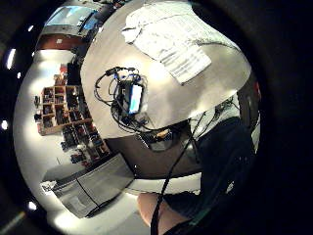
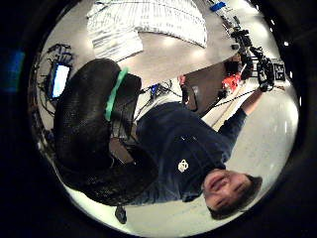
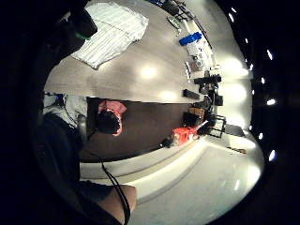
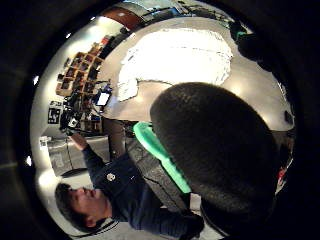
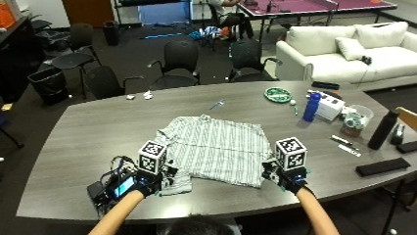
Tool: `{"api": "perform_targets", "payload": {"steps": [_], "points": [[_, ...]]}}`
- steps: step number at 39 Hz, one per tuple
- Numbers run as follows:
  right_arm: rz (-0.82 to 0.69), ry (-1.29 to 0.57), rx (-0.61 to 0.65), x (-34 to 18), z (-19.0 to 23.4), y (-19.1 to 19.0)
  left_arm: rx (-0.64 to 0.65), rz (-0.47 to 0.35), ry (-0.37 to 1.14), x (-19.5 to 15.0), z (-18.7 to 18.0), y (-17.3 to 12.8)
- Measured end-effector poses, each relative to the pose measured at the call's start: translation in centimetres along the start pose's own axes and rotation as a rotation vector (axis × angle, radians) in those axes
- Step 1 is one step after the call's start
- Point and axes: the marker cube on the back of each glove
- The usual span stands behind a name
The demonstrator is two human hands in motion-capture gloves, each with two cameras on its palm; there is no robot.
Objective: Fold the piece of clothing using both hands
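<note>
The left hand [image 5: 149, 182] hangs low over the near edge of the tabletop [image 5: 98, 132], just beside the near left corner of the shirt [image 5: 215, 149]. From where I stand I cannot tell whether its fingers are curled or straight; its own palm views look down at bare tabletop and the shirt some way off, with nothing held in front of them. The right hand [image 5: 285, 177] sits at the shirt's near right corner, just beside the hem. Here too I cannot tell whether the fingers are curled or straight, or whether they touch the cloth.

The shirt, pale with thin dark stripes, lies spread flat in the middle of the grey tabletop, collar away from the person, one short sleeve folded out by the left hand.

A small device with a lit screen [image 5: 120, 187] and a tangle of cables sits left of the left hand. Farther right stand a blue bottle [image 5: 312, 107], a white box [image 5: 330, 104], a green dish [image 5: 278, 94] and a black bottle [image 5: 382, 129].
</note>
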Motion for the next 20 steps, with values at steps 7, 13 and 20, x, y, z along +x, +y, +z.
{"api": "perform_targets", "payload": {"steps": [7,13,20], "points": [[-0.057,-0.042,0.019,-0.6,-0.9,-1.6,-0.023,-0.060,-0.011,-1.2,0.2,-0.1],[-0.063,-0.013,-0.004,-0.6,0.9,-3.5,-0.032,-0.073,0.020,-2.1,0.8,-0.4],[-0.054,0.014,-0.074,-0.6,2.3,-4.3,-0.053,-0.078,0.050,-2.7,1.5,-1.2]]}}
